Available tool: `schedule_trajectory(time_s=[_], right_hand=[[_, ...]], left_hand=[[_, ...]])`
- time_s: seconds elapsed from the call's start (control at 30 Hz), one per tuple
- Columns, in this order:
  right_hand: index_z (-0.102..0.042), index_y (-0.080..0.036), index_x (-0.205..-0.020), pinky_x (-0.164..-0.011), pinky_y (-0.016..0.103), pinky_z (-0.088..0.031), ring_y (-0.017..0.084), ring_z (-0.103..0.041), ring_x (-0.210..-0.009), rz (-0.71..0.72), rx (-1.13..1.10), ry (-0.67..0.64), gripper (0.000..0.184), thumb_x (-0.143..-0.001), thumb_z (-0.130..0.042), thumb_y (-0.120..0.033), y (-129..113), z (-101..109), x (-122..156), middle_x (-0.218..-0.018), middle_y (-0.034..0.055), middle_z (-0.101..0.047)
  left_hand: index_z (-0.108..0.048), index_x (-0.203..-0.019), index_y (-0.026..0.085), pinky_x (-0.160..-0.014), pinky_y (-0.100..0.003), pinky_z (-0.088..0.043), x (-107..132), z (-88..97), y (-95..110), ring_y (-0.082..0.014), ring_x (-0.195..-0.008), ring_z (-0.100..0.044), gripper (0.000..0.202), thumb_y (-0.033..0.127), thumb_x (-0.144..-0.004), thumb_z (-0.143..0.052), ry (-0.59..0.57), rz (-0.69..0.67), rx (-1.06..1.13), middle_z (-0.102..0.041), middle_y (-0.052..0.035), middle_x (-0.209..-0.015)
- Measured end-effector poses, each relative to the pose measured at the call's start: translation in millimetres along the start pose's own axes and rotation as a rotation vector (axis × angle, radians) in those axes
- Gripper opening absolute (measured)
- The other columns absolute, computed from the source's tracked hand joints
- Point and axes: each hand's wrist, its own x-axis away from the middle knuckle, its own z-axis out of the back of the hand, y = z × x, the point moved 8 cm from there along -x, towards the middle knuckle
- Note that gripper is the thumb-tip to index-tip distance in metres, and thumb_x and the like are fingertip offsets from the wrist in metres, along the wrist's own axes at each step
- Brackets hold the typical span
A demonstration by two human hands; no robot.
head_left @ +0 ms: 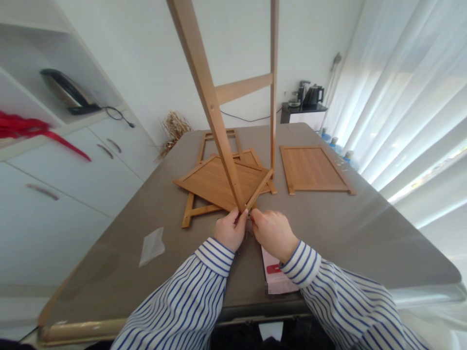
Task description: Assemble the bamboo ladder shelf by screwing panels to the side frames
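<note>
My left hand (230, 230) is closed around the near corner where an upright wooden frame (215, 114) meets a wooden panel (222, 177). My right hand (274, 234) is closed in a pinch right beside that corner. A small metallic bit shows at its fingertips, too small to name. The frame has two tall posts joined by a crosspiece and stands tilted on the panel's near and right side. Beneath my right wrist lies a pink and white sheet or booklet (279, 283), partly hidden by the sleeve.
Under the panel lie more wooden frame parts (187, 211). Another slatless wooden panel (315, 169) lies flat on the grey table (350, 243) at the right. A clear plastic bag (152, 246) is at the left. Kettles (314, 96) stand beyond the far edge, and bottles (348, 155) line the curtain side.
</note>
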Motion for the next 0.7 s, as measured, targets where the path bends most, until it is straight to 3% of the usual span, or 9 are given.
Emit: schedule_trajectory(time_s=[0.27,0.5,0.7], right_hand=[[-0.048,-0.017,-0.095,-0.072,0.031,-0.04,0.022,-0.06,-0.081,0.069,-0.017,-0.053,0.015,-0.085,-0.038,-0.014,-7.6,-4.2,-1.2,-0.084,0.0098,-0.064],[-0.047,-0.017,-0.095,-0.072,0.028,-0.041,0.018,-0.057,-0.082,0.088,-0.065,0.005,0.015,-0.087,-0.035,-0.012,-2.5,-5.1,3.5,-0.094,0.0097,-0.058],[-0.05,-0.016,-0.094,-0.065,0.026,-0.039,0.017,-0.059,-0.073,0.137,-0.114,0.024,0.02,-0.091,-0.03,-0.014,-2.5,-4.7,5.4,-0.083,0.0067,-0.061]], left_hand=[[-0.065,-0.091,0.018,-0.051,-0.02,-0.038,-0.8,0.9,4.0,-0.0121,-0.052,-0.057,0.03,0.037,-0.086,-0.042,-0.062,-0.043,-0.021,-0.063,-0.0007,-0.059],[-0.064,-0.093,0.018,-0.051,-0.019,-0.038,-0.3,-1.2,3.8,-0.0119,-0.052,-0.057,0.029,0.036,-0.087,-0.043,-0.057,-0.053,-0.011,-0.063,-0.0004,-0.06],[-0.065,-0.093,0.017,-0.05,-0.019,-0.038,-0.1,-0.6,5.6,-0.0124,-0.053,-0.058,0.029,0.035,-0.087,-0.043,-0.052,-0.05,-0.017,-0.062,-0.0003,-0.059]])
